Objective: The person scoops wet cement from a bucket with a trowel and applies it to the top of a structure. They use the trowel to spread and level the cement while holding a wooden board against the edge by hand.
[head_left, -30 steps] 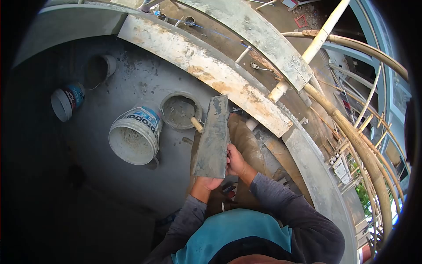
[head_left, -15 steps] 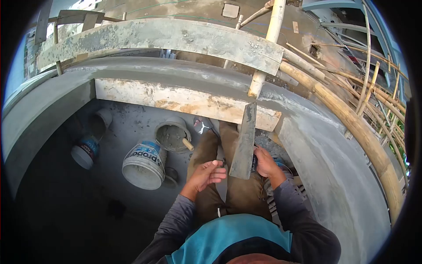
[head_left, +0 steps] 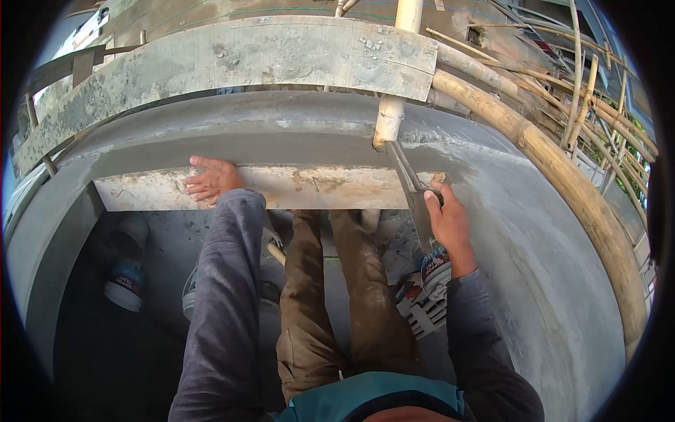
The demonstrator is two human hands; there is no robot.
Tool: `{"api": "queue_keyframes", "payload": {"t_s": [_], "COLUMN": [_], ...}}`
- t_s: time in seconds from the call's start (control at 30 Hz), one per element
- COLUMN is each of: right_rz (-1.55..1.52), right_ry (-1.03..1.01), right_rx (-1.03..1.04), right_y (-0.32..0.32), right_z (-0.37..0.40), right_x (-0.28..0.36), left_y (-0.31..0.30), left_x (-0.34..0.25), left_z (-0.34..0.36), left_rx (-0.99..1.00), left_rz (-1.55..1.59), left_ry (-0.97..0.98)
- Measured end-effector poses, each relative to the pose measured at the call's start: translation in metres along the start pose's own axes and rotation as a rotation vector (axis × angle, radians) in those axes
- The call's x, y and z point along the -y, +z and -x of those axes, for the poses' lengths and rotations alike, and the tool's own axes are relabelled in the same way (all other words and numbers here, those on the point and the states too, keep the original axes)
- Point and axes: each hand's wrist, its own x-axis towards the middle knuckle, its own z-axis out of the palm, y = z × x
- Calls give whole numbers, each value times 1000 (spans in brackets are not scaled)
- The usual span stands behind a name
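My left hand (head_left: 213, 181) lies flat on the left part of a white, stained board (head_left: 323, 187), its fingers spread over the top edge. The board spans the window-like opening in the grey plastered wall. My right hand (head_left: 450, 221) is closed round the handle of a long plastering trowel (head_left: 420, 216). Its blade is seen nearly edge-on, crossing the board's right end. The far tip of the trowel reaches the wet ledge (head_left: 302, 146) beside the foot of an upright bamboo pole (head_left: 390, 119). My fingers hide most of the handle.
Beyond the ledge runs a cement-spattered plank (head_left: 281, 56). A thick bamboo rail (head_left: 548, 162) curves along the right, with more poles behind it. Below are paint buckets (head_left: 126, 285) at left, another bucket (head_left: 436, 271) at right and a slatted white piece (head_left: 425, 316).
My left hand has moved forward and left onto the board. My right hand has carried the trowel forward to the ledge, turning it edge-on. The view has shifted as well.
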Motion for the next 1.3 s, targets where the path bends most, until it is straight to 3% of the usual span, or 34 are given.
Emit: {"api": "queue_keyframes", "payload": {"t_s": [0.07, 0.1, 0.17, 0.47, 0.57, 0.73, 0.8, 0.9, 0.97, 1.0, 1.03, 1.13, 1.23, 1.3], "right_rz": [68, 76, 362, 532, 465, 503, 653, 570, 690, 769, 847, 697, 614, 649], "right_ry": [-286, -277, -265, -410, -529, -479, -310, -375, -354, -445, -539, -489, -491, -459], "right_rx": [-42, -41, 236, 462, 552, 554, 441, 430, 469, 535, 599, 553, 646, 608], "right_y": [5, 7, 10, 49, 56, 7, 3, 29, 62, 80, 95, 122, 80, 54], "right_z": [-31, -47, -75, -117, -102, -83, -101, -137, -167, -183, -189, -169, -133, -134], "right_x": [2, 9, 29, 53, 93, 82, 51, 27, 34, 40, 51, 81, 100, 75], "left_y": [10, 12, 13, 3, 8, 7, 9, 9, 8, 8, 8, 11, 12, 12], "left_x": [-3, -2, 1, -9, -6, -4, -3, -1, -1, -2, -3, -2, 0, 1], "left_z": [0, 0, -1, 2, -1, -3, -4, -7, -9, -7, -6, -7, -9, -11], "left_rx": [-22, -38, -45, 7, 46, 47, 49, 55, 56, 59, 60, 53, 53, 55], "left_rz": [-43, -10, 9, -183, -13, -20, -23, -48, -71, -68, -65, -80, -92, -98], "left_ry": [-58, -52, -52, -89, -112, -100, -103, -98, -96, -95, -94, -103, -94, -98]}}
